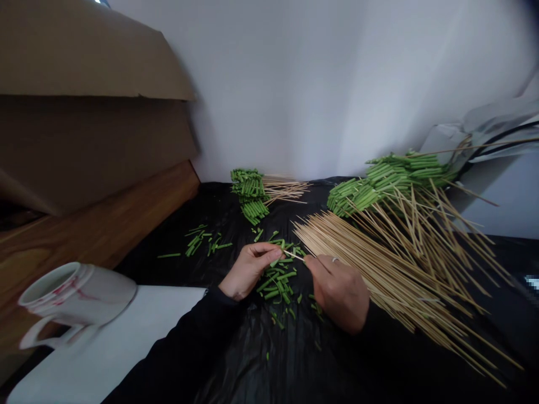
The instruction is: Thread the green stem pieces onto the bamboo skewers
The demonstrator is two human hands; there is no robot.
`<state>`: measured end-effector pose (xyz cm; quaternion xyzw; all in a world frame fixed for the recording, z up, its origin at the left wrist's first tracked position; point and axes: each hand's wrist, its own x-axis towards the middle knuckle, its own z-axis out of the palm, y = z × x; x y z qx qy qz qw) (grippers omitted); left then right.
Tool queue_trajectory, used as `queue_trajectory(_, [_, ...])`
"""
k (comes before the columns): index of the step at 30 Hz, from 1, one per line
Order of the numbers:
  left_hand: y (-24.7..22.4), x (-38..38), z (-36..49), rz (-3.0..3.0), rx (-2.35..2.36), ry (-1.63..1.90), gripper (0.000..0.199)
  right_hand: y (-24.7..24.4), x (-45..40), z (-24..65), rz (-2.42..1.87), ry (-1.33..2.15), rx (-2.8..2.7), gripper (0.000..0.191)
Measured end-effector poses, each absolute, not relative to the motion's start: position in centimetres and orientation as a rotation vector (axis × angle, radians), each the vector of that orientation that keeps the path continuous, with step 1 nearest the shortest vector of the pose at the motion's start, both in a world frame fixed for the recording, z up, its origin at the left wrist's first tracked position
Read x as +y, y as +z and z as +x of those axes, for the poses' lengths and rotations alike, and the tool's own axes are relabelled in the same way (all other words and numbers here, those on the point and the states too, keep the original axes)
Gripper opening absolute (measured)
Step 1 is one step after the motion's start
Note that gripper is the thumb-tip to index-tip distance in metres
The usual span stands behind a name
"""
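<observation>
A thin bamboo skewer (293, 256) runs between my two hands above a loose pile of cut green stem pieces (278, 283). My right hand (340, 289), with a ring on one finger, is closed around the skewer's near end. At its other end, the thumb and fingers of my left hand (254, 268) are pinched together. Whatever sits between those left fingertips is too small and covered to make out. Just right of my right hand lies a big bundle of bare bamboo skewers (379, 269).
Black plastic sheeting (236, 359) covers the surface. Green-loaded skewers lie in a small stack (250, 193) by the wall and a larger stack (391, 179) at right. Scattered stem pieces (196, 242) lie left. A mug (90, 292) stands on a white surface (138, 336), below a cardboard box (96, 123).
</observation>
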<state>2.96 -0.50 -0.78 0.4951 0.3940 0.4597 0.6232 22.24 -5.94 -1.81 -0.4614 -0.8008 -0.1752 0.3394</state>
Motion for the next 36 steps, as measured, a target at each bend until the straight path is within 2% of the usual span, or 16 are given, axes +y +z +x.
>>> queue_trajectory(14, [-0.9, -1.7, 4.0, 1.198, 0.861, 0.927, 0.016, -1.9, -6.2, 21.2, -1.202, -0.388, -2.072, 0.020])
queue_trajectory(19, [-0.5, -1.6, 4.0, 1.167, 0.866, 0.980, 0.016, -1.4, -6.1, 21.5, -1.207, -0.316, -2.113, 0.022])
queue_trajectory(24, [0.2, -1.1, 3.4, 1.107, 0.887, 1.057, 0.015, -1.3, -5.8, 22.1, -1.216, -0.348, -2.083, 0.024])
queue_trajectory(32, [-0.4, -2.0, 4.3, 1.270, 0.866, 0.951, 0.017, -1.3, -6.2, 21.0, -1.185, -0.393, -2.070, 0.020])
queue_trajectory(36, [0.0, -1.2, 3.4, 1.331, 0.928, 0.988, 0.025, -1.0, -5.5, 22.3, -1.195, -0.469, -2.047, 0.022])
